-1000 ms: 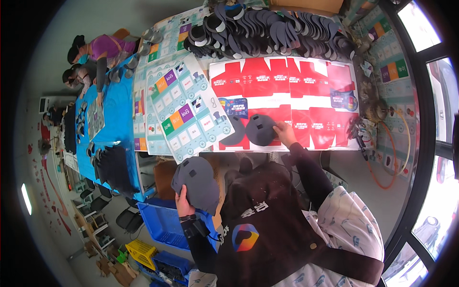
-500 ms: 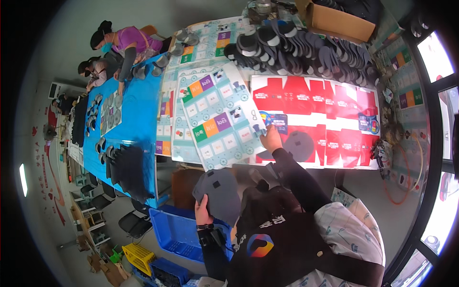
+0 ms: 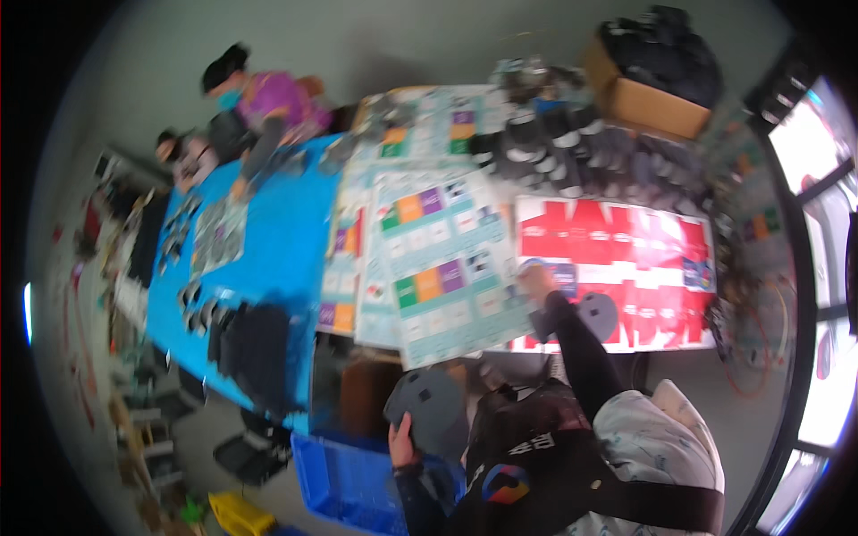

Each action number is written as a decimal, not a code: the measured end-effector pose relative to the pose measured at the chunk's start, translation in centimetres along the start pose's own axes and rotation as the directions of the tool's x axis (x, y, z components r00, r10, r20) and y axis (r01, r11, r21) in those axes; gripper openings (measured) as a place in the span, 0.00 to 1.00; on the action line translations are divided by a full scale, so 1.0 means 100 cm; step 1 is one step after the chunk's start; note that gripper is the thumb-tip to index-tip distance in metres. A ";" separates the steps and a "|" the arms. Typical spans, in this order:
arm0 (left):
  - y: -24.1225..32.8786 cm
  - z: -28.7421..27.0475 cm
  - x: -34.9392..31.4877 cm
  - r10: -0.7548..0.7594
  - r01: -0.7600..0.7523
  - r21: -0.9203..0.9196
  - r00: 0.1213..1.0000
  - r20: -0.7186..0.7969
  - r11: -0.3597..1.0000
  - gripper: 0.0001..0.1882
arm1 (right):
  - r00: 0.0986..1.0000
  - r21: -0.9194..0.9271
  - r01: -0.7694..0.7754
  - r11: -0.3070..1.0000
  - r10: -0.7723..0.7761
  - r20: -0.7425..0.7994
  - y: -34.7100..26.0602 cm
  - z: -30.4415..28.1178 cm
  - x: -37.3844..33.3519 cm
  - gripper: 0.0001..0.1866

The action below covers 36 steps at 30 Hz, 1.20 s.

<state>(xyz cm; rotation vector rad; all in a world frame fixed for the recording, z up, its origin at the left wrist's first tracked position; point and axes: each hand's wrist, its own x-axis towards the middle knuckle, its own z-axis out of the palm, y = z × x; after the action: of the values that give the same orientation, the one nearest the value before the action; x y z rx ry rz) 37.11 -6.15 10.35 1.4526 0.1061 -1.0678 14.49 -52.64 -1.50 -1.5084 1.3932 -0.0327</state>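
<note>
teal-and-white sheet [image 3: 465, 308]; red printed sheet [image 3: 617, 265] right of it. grey piece [image 3: 438, 420] nearer the body, best kept flat, i'd judge; long axis slants far-left to near-right, rounded end away. 1 grey pad [image 3: 603, 319] on red. left hand [image 3: 402, 442]: fingers gripping piece's left edge. right hand [image 3: 538, 282]: blurred, finger gap can't tell.

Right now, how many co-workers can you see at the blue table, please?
2: a person in purple at the far edge, a person in paler clothing farther left; others may be hidden.
</note>
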 end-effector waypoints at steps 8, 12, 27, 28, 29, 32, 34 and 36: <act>0.040 0.028 0.032 0.043 -0.088 0.220 0.979 0.200 0.972 0.28 | 0.980 -0.351 0.098 0.931 -0.151 -0.128 -0.033 0.078 0.012 0.22; 0.081 0.064 -0.009 -0.046 0.026 0.397 0.998 0.040 0.918 0.32 | 0.978 -0.283 0.066 0.957 -0.118 -0.171 -0.093 0.085 -0.051 0.33; 0.001 0.280 0.027 -0.097 -0.211 0.352 0.722 0.685 0.912 0.20 | 0.897 -0.095 0.423 0.901 -0.431 -0.099 0.022 -0.124 -0.269 0.16; -0.008 0.290 0.020 -0.120 -0.189 0.345 0.700 0.704 0.919 0.19 | 0.912 -0.076 0.399 0.914 -0.404 -0.071 0.032 -0.139 -0.277 0.16; -0.022 0.294 0.023 -0.128 -0.192 0.358 0.701 0.702 0.914 0.18 | 0.900 -0.043 0.421 0.906 -0.423 -0.100 0.044 -0.153 -0.283 0.16; -0.041 0.314 0.000 -0.133 -0.132 0.327 0.728 0.673 0.936 0.19 | 0.903 0.128 0.407 0.904 -0.377 -0.203 0.105 -0.193 -0.286 0.14; -0.052 0.319 -0.012 -0.110 -0.140 0.325 0.758 0.643 0.935 0.21 | 0.909 0.188 0.401 0.897 -0.363 -0.205 0.151 -0.229 -0.282 0.13; -0.075 0.309 -0.020 -0.093 -0.107 0.310 0.819 0.566 0.945 0.22 | 0.935 0.255 0.354 0.900 -0.332 -0.126 0.194 -0.260 -0.277 0.14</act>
<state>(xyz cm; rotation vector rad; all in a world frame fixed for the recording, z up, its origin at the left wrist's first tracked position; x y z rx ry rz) 14.91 -28.93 12.24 1.3508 -0.5390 -1.5315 -24.47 -44.51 13.79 -1.5105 1.1127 -0.4931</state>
